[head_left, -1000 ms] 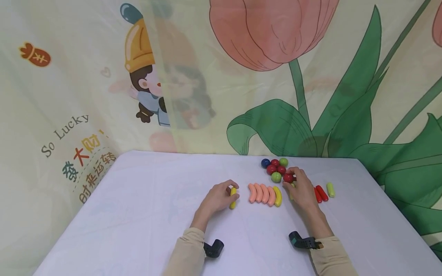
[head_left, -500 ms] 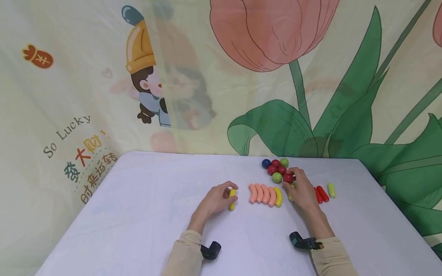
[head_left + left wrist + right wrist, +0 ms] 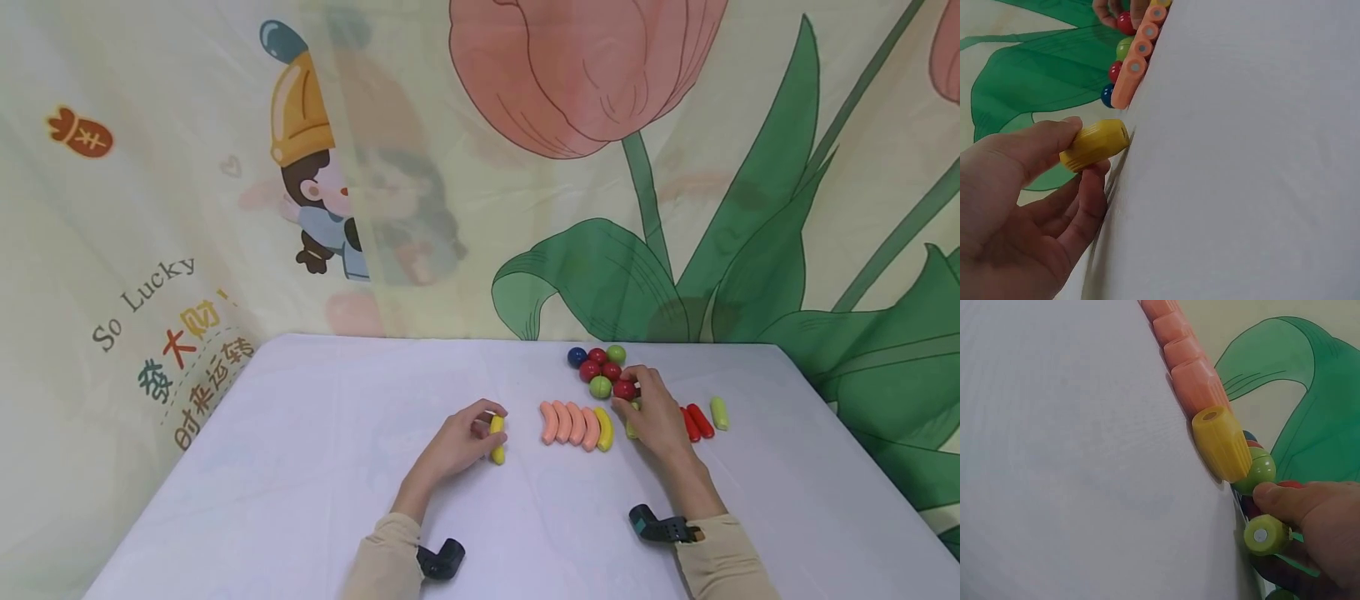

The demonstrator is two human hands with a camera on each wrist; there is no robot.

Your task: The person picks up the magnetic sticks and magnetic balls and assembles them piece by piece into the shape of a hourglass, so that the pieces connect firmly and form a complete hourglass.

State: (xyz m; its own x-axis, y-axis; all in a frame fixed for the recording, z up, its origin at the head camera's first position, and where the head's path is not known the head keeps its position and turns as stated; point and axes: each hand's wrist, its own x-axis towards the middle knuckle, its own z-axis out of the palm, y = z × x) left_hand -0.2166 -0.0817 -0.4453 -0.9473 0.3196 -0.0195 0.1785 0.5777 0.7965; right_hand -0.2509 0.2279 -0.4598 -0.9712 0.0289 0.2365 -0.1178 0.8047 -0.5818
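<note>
My left hand (image 3: 459,442) pinches a yellow toy banana (image 3: 1096,145) between thumb and fingers, left of the row. The banana stands upright or nearly so, at or just over the tabletop; I cannot tell which. My right hand (image 3: 658,415) holds a shiny red ball (image 3: 623,389) between thumb and fingertips at the front of a ball cluster. Under that hand lies a light green piece (image 3: 1267,535), partly hidden by it. Between the hands, several salmon-pink curved pieces (image 3: 575,422) stand side by side, with another yellow banana (image 3: 604,428) at their right end.
Behind the row sits a cluster of red, green (image 3: 600,387) and blue balls (image 3: 577,357). Right of my right hand lie red sticks (image 3: 700,422) and a light green piece (image 3: 719,413). A white cloth covers the table (image 3: 300,467); a printed curtain hangs behind.
My left hand has moved left and slightly nearer to me, carrying the yellow banana away from the pink row. The right hand stays at the red ball.
</note>
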